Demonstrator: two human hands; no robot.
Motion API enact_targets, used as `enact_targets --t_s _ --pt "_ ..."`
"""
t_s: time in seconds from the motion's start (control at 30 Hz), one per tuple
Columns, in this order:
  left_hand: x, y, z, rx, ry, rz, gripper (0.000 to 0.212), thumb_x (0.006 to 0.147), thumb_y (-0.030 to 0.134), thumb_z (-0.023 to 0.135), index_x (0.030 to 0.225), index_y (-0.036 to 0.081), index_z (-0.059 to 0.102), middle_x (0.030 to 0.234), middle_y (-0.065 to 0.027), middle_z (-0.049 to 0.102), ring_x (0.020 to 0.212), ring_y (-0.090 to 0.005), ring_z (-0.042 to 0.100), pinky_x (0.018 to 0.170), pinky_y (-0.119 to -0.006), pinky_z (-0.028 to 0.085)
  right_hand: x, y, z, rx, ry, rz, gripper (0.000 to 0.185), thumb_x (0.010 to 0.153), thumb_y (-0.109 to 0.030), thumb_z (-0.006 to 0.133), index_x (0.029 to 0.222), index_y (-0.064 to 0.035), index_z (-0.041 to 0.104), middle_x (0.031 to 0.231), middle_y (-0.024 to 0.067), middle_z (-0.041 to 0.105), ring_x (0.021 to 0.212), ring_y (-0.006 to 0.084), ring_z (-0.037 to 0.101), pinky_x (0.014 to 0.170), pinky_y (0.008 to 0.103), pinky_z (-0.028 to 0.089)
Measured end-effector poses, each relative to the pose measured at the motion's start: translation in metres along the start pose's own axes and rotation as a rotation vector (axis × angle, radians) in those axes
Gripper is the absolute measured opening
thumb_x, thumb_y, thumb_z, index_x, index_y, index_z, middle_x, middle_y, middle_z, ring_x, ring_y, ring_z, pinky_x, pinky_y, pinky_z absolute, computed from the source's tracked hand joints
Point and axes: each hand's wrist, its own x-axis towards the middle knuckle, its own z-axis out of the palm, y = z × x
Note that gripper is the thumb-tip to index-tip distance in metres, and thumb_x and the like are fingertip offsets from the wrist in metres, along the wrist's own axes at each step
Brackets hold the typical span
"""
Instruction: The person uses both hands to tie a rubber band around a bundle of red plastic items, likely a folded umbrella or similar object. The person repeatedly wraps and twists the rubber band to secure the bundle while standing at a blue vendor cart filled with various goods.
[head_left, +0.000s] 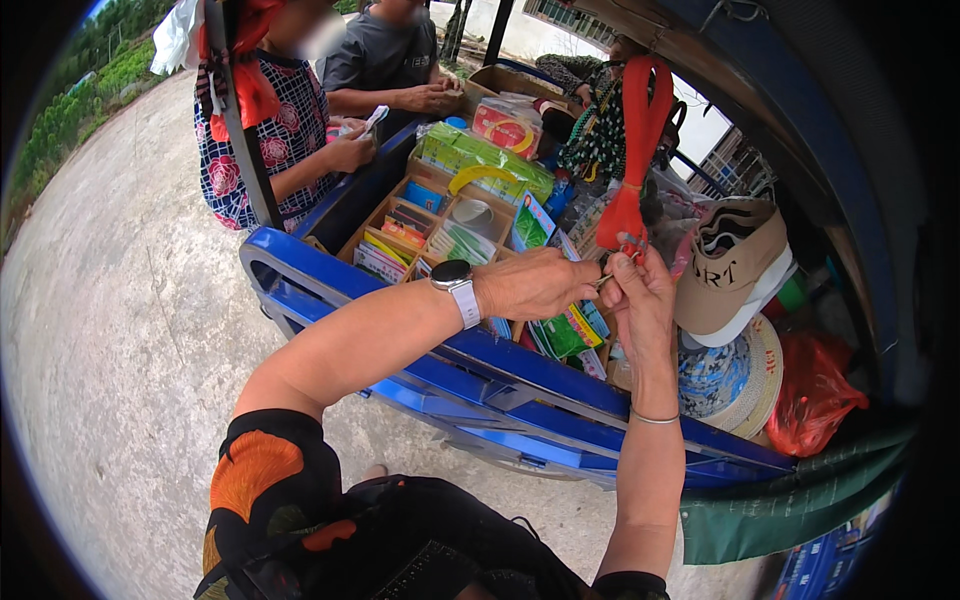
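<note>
Both of my hands meet over the goods in a blue truck bed. My left hand (529, 283), with a watch at its wrist, pinches a thin cord (602, 280) between its fingertips. My right hand (641, 289), with a metal bangle on its wrist, has its thumb and fingers closed on the same cord, at the lower end of a hanging bundle of red strap (636, 142). Below my hands, seed packets (568, 332) lie in a compartmented box. A green packet (531, 223) leans beyond my left hand.
The truck's blue side rail (450, 341) runs between me and the goods. Visor caps (731, 277), a brimmed hat (765, 375) and a red plastic bag (814, 394) are at the right. Two people stand across the left side; another person's hand shows at the back. A dark post (244, 120) rises at left.
</note>
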Motion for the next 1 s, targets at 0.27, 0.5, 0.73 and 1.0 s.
enact_targets --t_s 0.27,0.5,0.73,1.0 --pt "0.000 -0.003 0.000 0.003 -0.016 0.000 0.018 0.099 0.024 0.052 0.099 0.005 0.053 0.069 -0.0225 0.059 0.072 -0.0454 0.060 0.064 -0.053 0.046 -0.002 -0.002 0.003 -0.039 -0.007 0.006 0.026 0.095 -0.008 0.063 0.119 -0.0015 0.057 0.081 0.0021 0.059 0.060 0.0085 0.050 0.053 0.0237 0.041" --pt "0.000 -0.002 0.000 0.042 -0.063 -0.012 0.020 0.099 0.024 0.051 0.101 0.004 0.054 0.073 -0.0231 0.062 0.075 -0.0455 0.062 0.068 -0.053 0.047 -0.002 -0.001 0.005 -0.089 -0.031 0.011 0.027 0.094 -0.007 0.064 0.119 -0.0009 0.056 0.082 0.0023 0.059 0.060 0.0084 0.051 0.053 0.0241 0.041" --pt "0.000 -0.007 0.002 -0.012 -0.032 -0.026 0.020 0.099 0.021 0.050 0.101 0.002 0.054 0.076 -0.0250 0.062 0.079 -0.0451 0.063 0.070 -0.052 0.048 -0.003 -0.001 0.004 -0.035 -0.105 -0.002 0.029 0.094 -0.004 0.062 0.122 0.0002 0.054 0.088 0.0051 0.061 0.067 0.0091 0.053 0.060 0.0250 0.043" --pt "0.000 -0.011 0.004 -0.100 -0.082 -0.011 0.015 0.095 0.014 0.052 0.101 0.000 0.057 0.077 -0.0249 0.062 0.079 -0.0435 0.063 0.070 -0.049 0.049 -0.003 0.002 0.002 -0.108 -0.139 -0.004 0.027 0.094 -0.001 0.058 0.121 0.0020 0.055 0.094 0.0065 0.062 0.070 0.0091 0.055 0.063 0.0244 0.044"
